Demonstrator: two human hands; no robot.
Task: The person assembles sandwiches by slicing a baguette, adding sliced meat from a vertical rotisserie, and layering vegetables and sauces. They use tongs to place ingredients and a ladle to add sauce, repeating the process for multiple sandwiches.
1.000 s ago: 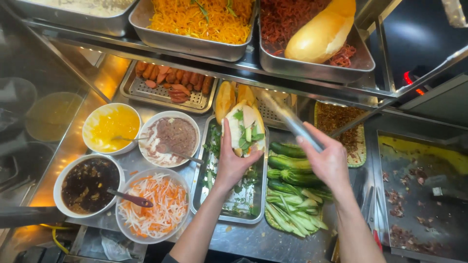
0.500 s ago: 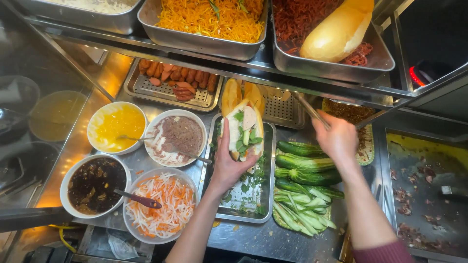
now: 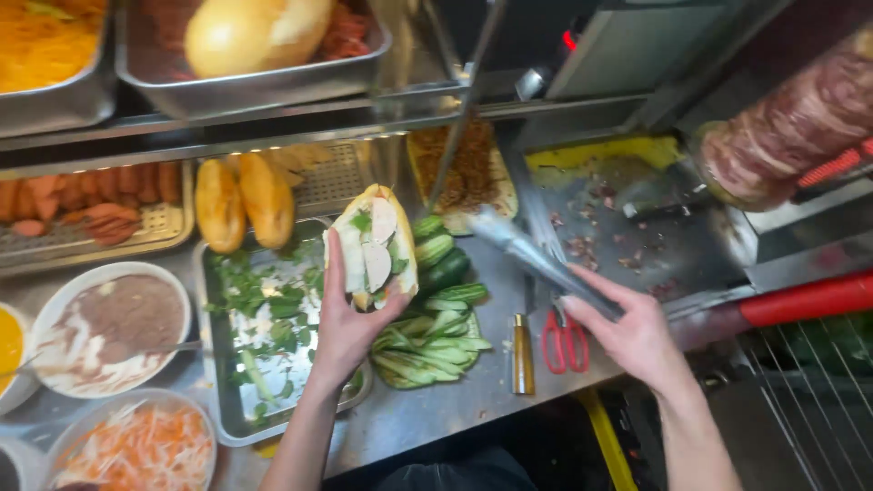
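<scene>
Two plain rolls point(image 3: 244, 202); one filled sandwich point(image 3: 377, 245); one scissors point(image 3: 565, 341); one tongs point(image 3: 536, 259).

— Crusty, matt golden bread on the split sandwich point(image 3: 373, 245); pale, smooth slices inside. Shiny bare metal on the tongs point(image 3: 536, 259).

— Brushed steel on the herb tray point(image 3: 214, 414), scuffed and dull. Glossy red plastic on the scissors point(image 3: 566, 344) handles.

— Wet-looking, smooth green skin on the cucumbers point(image 3: 436, 318). Greasy, stained metal on the griddle plate point(image 3: 637, 227).

— Glazed white ceramic on the bowl point(image 3: 55, 305). Smooth, lightly glossy crust on 2 baguettes point(image 3: 244, 202).
</scene>
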